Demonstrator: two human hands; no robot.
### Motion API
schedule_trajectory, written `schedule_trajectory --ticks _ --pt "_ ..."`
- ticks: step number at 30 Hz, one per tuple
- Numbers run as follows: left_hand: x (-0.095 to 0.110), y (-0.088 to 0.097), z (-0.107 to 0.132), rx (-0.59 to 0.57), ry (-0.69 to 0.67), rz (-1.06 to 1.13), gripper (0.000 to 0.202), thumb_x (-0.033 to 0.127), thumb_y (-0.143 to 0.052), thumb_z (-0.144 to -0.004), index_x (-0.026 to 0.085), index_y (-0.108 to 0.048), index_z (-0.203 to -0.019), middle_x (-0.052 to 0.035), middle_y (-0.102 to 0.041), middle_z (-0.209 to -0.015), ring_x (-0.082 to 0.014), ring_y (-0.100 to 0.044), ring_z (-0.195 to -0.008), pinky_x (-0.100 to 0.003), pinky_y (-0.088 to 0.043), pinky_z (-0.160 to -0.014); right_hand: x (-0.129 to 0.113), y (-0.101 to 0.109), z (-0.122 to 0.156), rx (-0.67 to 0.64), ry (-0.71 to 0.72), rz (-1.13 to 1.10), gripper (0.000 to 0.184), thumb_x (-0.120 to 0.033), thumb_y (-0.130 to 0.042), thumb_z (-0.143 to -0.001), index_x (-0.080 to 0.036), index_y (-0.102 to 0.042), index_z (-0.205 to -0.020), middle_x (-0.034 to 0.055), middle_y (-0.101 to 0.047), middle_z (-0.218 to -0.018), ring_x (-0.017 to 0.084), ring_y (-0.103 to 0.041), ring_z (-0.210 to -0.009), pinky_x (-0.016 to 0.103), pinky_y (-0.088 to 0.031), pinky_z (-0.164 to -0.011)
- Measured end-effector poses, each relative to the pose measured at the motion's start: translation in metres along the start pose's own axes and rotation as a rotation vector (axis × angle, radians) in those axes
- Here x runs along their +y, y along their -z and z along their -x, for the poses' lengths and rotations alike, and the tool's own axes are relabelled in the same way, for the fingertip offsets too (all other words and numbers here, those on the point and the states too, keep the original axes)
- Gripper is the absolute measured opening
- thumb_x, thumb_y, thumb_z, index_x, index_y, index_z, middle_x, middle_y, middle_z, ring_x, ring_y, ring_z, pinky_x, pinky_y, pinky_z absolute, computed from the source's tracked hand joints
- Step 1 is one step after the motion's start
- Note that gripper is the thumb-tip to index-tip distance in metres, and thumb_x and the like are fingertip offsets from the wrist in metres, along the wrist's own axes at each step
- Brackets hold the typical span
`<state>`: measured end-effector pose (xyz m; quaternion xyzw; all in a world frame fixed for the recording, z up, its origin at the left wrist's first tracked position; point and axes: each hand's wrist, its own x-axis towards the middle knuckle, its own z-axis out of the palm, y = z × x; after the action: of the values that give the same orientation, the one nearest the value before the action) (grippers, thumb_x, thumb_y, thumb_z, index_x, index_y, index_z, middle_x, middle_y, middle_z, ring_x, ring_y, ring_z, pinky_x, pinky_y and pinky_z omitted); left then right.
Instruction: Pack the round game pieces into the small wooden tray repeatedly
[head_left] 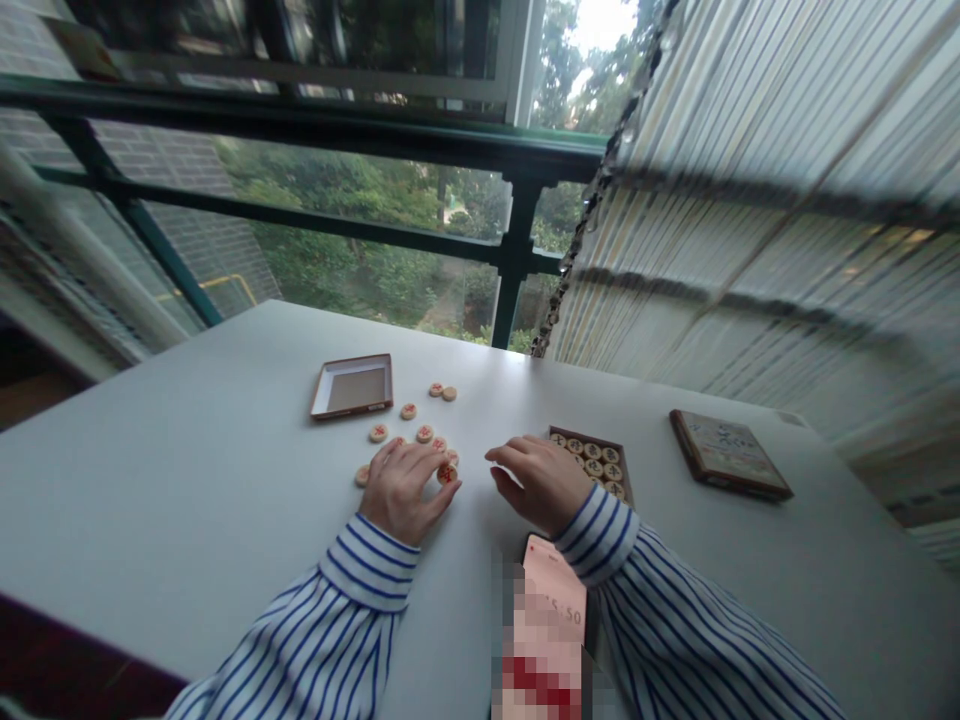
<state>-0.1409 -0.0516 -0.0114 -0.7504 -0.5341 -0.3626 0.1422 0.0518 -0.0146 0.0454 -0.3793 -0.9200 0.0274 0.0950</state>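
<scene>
My left hand (405, 488) lies palm down on the white table (187, 480), fingers closed round several round wooden game pieces with red marks (447, 472). More of these pieces (409, 411) lie scattered just beyond it. My right hand (541, 480) hovers curled beside a small brown box (594, 462) filled with several pieces bearing dark marks; nothing shows in its fingers. Both arms wear blue-striped white sleeves.
An empty brown box tray (352, 387) lies beyond the scattered pieces. A flat brown lid or board (729, 455) rests at the right. A phone (553, 590) leans near my right wrist. Railing, window and a blind with bead chain (577, 240) stand behind the table.
</scene>
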Motion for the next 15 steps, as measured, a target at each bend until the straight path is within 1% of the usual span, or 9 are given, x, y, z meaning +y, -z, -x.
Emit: schedule_trajectory --ticks 4,7,11,15 --pt "0.003 0.001 -0.001 0.0 -0.019 0.027 0.02 0.034 -0.056 -0.072 0.02 -0.061 -0.086 -0.003 -0.066 -0.086 -0.0195 -0.059 -0.084 -0.039 -0.038 -0.087 0.007 0.009 0.005 0.03 -0.024 0.002 0.025 -0.024 -0.04 -0.083 -0.02 -0.058 -0.1 0.0058 -0.062 -0.089 0.015 -0.054 -0.083 0.026 -0.038 -0.072" --pt "0.006 0.001 -0.002 0.017 -0.016 0.057 0.019 0.032 -0.057 -0.071 0.019 -0.061 -0.084 -0.004 -0.066 -0.088 -0.0198 -0.059 -0.083 -0.04 -0.039 -0.086 0.014 0.017 0.011 0.048 -0.052 0.005 0.024 -0.024 -0.041 -0.082 -0.019 -0.058 -0.1 0.0058 -0.062 -0.088 0.014 -0.055 -0.08 0.025 -0.038 -0.072" --pt "0.01 0.0 -0.003 0.021 -0.065 0.092 0.019 0.029 -0.058 -0.071 0.018 -0.06 -0.086 -0.0053 -0.066 -0.089 -0.021 -0.059 -0.086 -0.039 -0.041 -0.081 0.024 0.024 0.019 0.057 -0.079 0.006 0.025 -0.024 -0.041 -0.083 -0.019 -0.058 -0.1 0.0058 -0.062 -0.089 0.012 -0.055 -0.076 0.024 -0.038 -0.07" --pt "0.012 -0.001 -0.004 0.027 -0.098 0.091 0.019 0.029 -0.058 -0.071 0.019 -0.059 -0.087 -0.006 -0.065 -0.091 -0.0215 -0.058 -0.088 -0.039 -0.04 -0.082 0.032 0.03 0.025 0.046 -0.113 0.022 0.025 -0.025 -0.042 -0.082 -0.019 -0.058 -0.101 0.006 -0.062 -0.091 0.013 -0.055 -0.078 0.025 -0.038 -0.07"
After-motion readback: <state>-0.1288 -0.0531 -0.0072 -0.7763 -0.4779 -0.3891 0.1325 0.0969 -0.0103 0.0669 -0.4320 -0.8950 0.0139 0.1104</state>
